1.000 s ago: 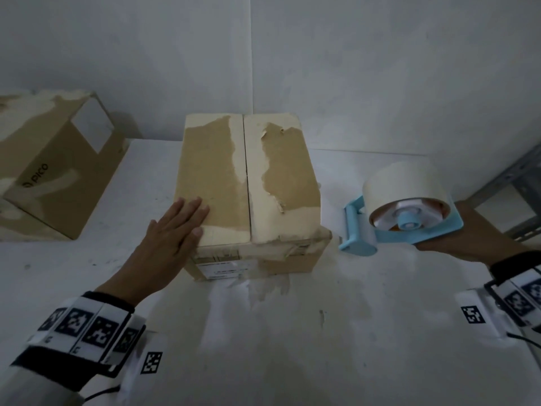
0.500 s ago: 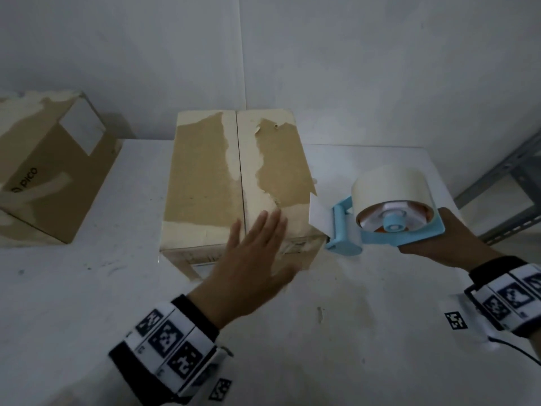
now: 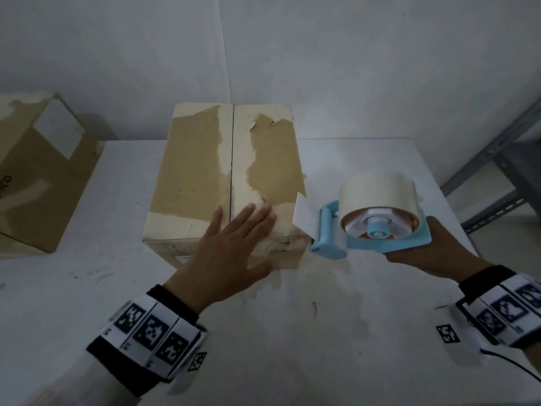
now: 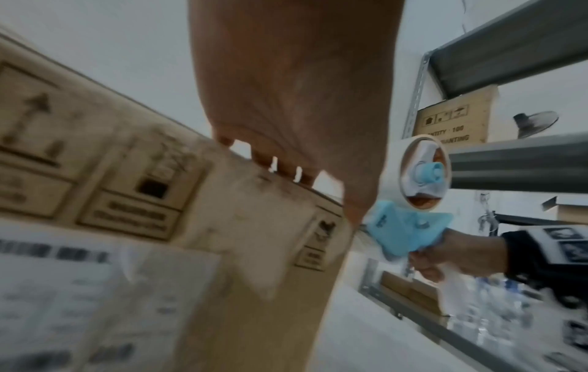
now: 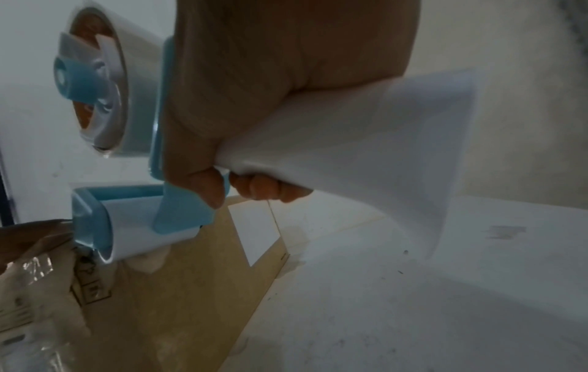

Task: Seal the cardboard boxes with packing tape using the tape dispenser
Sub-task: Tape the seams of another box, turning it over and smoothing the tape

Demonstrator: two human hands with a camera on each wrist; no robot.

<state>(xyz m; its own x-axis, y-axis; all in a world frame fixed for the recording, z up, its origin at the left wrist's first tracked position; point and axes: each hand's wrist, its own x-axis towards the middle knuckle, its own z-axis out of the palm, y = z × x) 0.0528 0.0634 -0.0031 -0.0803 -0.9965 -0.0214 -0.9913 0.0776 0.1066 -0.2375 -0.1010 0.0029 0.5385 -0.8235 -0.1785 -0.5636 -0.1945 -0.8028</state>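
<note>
A cardboard box [image 3: 202,174] with worn, patchy top flaps stands mid-table, its centre seam running away from me. My left hand [image 3: 234,244] lies flat with straight fingers on the near right part of the box top [image 4: 95,161], thumb over the front edge. My right hand [image 3: 430,253] grips the handle of a light-blue tape dispenser [image 3: 369,230] loaded with a cream tape roll [image 3: 377,189], held just right of the box's near right corner. A loose tape end [image 3: 304,215] sticks up at the dispenser's front. In the right wrist view my fingers [image 5: 264,186] curl round the dispenser [image 5: 133,216].
A second cardboard box [image 3: 38,177] with a white label sits at the table's far left. The white table [image 3: 292,332] is backed by a white wall. Grey metal shelving [image 3: 491,183] stands to the right, holding a carton [image 4: 455,120].
My left hand slid from the box's left near corner across to its right near part. The dispenser in my right hand moved left, closer to the box corner.
</note>
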